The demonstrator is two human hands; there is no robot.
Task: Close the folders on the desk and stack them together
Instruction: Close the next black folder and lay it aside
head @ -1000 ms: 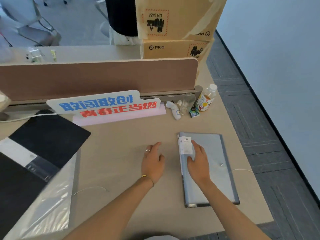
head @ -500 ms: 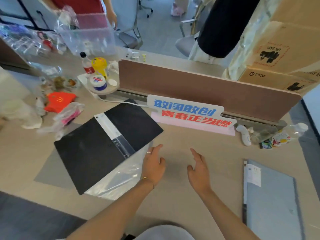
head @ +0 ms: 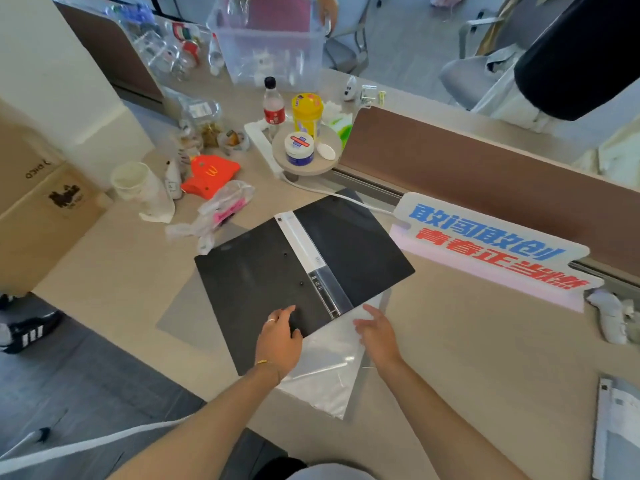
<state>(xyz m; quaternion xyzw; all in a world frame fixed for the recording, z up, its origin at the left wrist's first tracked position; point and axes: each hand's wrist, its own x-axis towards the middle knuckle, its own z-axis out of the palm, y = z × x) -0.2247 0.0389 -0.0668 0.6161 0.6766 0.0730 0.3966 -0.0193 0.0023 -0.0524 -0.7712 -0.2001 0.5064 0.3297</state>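
A black folder [head: 263, 282] lies open and flat on the desk, its white spine strip [head: 306, 252] running up the middle, on top of a grey folder [head: 180, 315] whose clear plastic sleeves [head: 332, 368] stick out below. My left hand [head: 278, 341] rests palm down on the black folder's near corner, fingers apart. My right hand [head: 377, 332] hovers open over the clear sleeves, just right of the black folder's near edge. A closed grey folder [head: 620, 434] shows at the lower right corner, partly cut off.
A blue-and-red lettered sign [head: 491, 244] stands before the brown divider [head: 467, 171]. Behind the black folder lie a plastic bag [head: 221, 209], an orange carton [head: 209, 173], a paper cup [head: 133, 180], bottles and a round tray [head: 304, 155]. A cardboard box [head: 38, 202] stands left.
My view swung left from the closed grey folder to the open black one. My right hand left the grey folder; both hands moved onto the black folder's near edge.
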